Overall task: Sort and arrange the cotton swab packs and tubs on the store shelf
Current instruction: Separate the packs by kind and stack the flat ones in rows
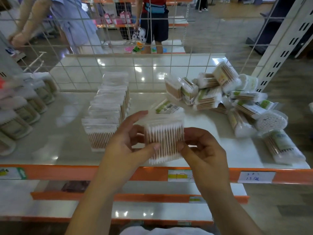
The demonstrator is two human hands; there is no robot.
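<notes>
Both of our hands meet over the front edge of the shelf [50, 126], sharing one clear pack of wooden-stick cotton swabs [165, 141]. Our left hand [128, 141] grips the pack's left side, thumb across the front near the lower edge and fingers curled up behind the top. Our right hand [203, 150] pinches the lower right corner, thumb on the front and fingers bent behind. We hold the pack upright, sticks running vertically, cotton tips at top and bottom; it sits just above the shelf's orange price rail [101, 173] and does not touch the shelf surface.

Directly behind the held pack, on the shelf, lies a single pack with a green label [166, 106], tilted. To the left of the held pack stands a neat row of matching packs [108, 116], lined up front to back toward the wire grid [152, 65] at the rear of the shelf. Further left of that row, at the shelf's edge, a line of swab tubs [25, 114] runs back in a curve, blurred.

To the right of the held pack, a loose heap of unsorted packs and tubs [237, 99] covers the right end of the shelf, lying at all angles; one round tub [271, 120] shows its cotton tips end-on. A handwritten price tag [256, 177] sits on the orange rail below the heap.
</notes>
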